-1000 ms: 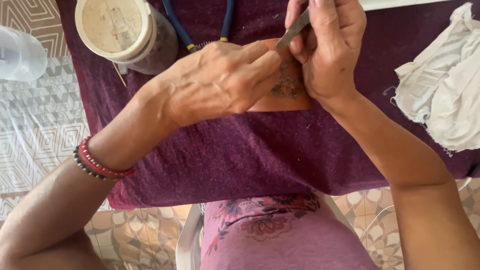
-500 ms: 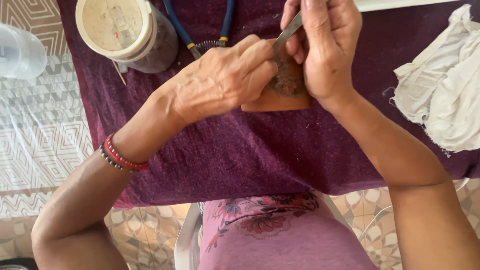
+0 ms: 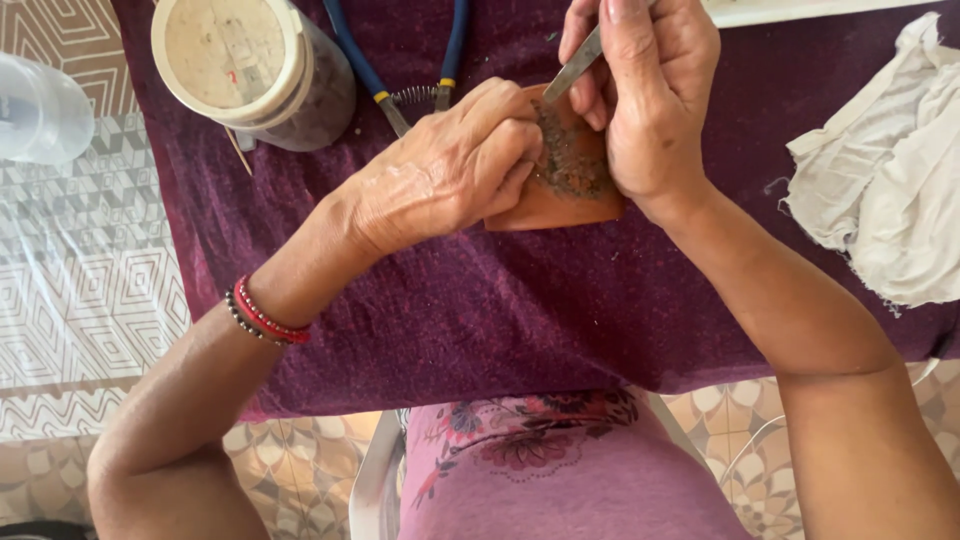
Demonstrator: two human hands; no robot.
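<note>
Terracotta-coloured plaque (image 3: 560,205), one, lay on one purple cloth (image 3: 480,300) and was pinned there by the closed fingers of the left hand (image 3: 450,175). One slim metal tool (image 3: 575,68), pinched tight in the right hand (image 3: 650,90), touched its dark crusted face. Alongside were one blue-handled pliers (image 3: 400,70), one white rag (image 3: 880,170), and one lidded jar (image 3: 245,65), its contents not discernible.

— What is the person wearing?
— A mauve top (image 3: 560,470) with a darker floral print across the chest, at the bottom centre of the frame.
— Sleeves?
— None show; both forearms are bare.
— Any jewellery?
— 2 beaded bracelets (image 3: 262,315) on the left wrist, 1 red, 1 dark, at lower left.
</note>
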